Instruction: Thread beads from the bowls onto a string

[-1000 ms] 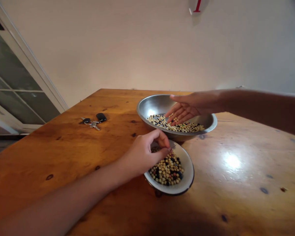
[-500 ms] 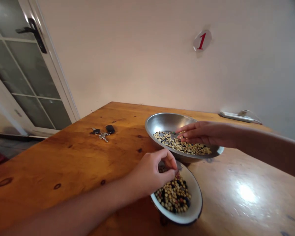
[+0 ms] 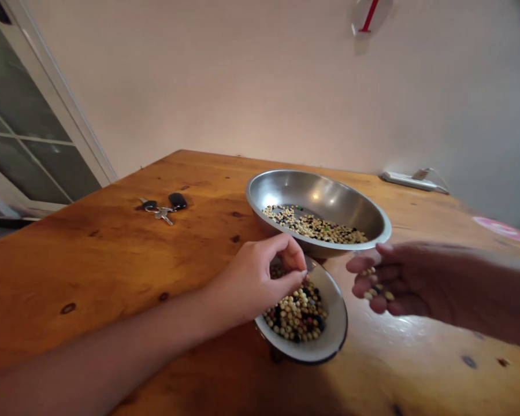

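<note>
My left hand [image 3: 260, 277] is pinched, thumb against forefinger, over a small white bowl [image 3: 334, 323] with a dark rim. Whatever is in the pinch, if anything, is too small to make out. Pale, black and a few reddish beads [image 3: 297, 315] fill the bottom of that bowl. To its right, my right hand [image 3: 403, 280] is turned palm up with fingers curled, and several pale and dark beads [image 3: 379, 293] rest on the fingers. Behind both hands stands a wide steel bowl [image 3: 342, 196], with many small beads [image 3: 312, 225] spread across its bottom.
A bunch of keys [image 3: 162, 214] with a black fob lies on the wooden table [image 3: 91, 277] at the left. Near the wall [image 3: 225, 81] sits a white power strip [image 3: 409, 181] with a plug in it. A pink round sticker [image 3: 502, 229] is at the right edge.
My right hand has come out of the steel bowl toward me and turned palm up, carrying several beads. My left hand keeps its pinch over the white bowl. The view has tilted down.
</note>
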Motion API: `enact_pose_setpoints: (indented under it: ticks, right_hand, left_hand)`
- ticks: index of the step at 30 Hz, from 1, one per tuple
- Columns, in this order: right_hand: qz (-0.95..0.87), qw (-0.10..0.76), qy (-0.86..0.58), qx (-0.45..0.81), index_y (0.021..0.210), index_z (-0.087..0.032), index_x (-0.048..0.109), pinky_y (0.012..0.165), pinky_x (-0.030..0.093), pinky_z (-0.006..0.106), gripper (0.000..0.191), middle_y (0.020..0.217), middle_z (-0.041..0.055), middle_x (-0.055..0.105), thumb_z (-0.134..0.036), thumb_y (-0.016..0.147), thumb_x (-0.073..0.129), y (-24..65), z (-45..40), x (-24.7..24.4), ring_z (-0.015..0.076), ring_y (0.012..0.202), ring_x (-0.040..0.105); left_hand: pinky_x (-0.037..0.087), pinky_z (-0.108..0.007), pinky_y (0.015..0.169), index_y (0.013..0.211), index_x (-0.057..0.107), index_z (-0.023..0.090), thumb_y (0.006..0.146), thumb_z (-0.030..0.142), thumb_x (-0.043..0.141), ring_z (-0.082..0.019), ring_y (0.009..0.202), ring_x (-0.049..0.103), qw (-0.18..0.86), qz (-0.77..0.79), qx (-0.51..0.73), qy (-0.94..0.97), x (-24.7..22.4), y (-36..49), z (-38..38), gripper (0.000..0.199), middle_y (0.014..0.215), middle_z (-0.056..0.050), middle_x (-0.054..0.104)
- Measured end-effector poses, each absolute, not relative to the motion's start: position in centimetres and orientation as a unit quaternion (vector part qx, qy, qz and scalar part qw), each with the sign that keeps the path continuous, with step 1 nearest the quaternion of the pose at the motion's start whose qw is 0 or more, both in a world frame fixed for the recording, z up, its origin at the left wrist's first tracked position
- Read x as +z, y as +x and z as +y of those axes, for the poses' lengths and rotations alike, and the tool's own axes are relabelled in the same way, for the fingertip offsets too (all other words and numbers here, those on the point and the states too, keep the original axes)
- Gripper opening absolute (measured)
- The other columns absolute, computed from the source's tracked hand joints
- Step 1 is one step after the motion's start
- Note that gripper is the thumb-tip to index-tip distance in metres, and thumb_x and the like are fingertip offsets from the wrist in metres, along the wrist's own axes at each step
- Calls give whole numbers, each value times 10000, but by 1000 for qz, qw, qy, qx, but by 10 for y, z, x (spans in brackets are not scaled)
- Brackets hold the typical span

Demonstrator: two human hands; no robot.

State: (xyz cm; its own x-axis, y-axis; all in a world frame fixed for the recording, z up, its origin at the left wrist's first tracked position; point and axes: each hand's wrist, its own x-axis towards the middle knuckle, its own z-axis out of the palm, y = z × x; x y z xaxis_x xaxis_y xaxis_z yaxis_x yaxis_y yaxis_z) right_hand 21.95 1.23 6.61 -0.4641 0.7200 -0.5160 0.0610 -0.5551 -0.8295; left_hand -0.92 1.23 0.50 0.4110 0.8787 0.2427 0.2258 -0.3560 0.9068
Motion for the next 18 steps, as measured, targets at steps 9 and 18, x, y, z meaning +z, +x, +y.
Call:
enact_pose_setpoints:
  ticks: [9, 18]
  right_hand:
    - [-385, 242, -371, 810, 1085, -149, 689, 846, 548, 221, 295, 994, 79, 733, -269, 926, 473, 225, 6, 36, 153, 911, 691]
    - [-387, 220, -324, 835, 1085, -120, 687, 829, 548, 200, 334, 977, 87, 732, -273, 955, 419, 210, 9, 30, 144, 905, 693]
  left_hand:
    - [416, -279, 797, 812, 488, 199, 777, 144, 603, -86, 723, 585, 203, 349, 392, 827, 13, -11, 2, 132, 749, 65, 620]
    - [413, -307, 833, 876, 417, 198, 770, 115, 591, -77, 712, 600, 101, 323, 400, 852, 13, -14, 2, 220, 782, 67, 620]
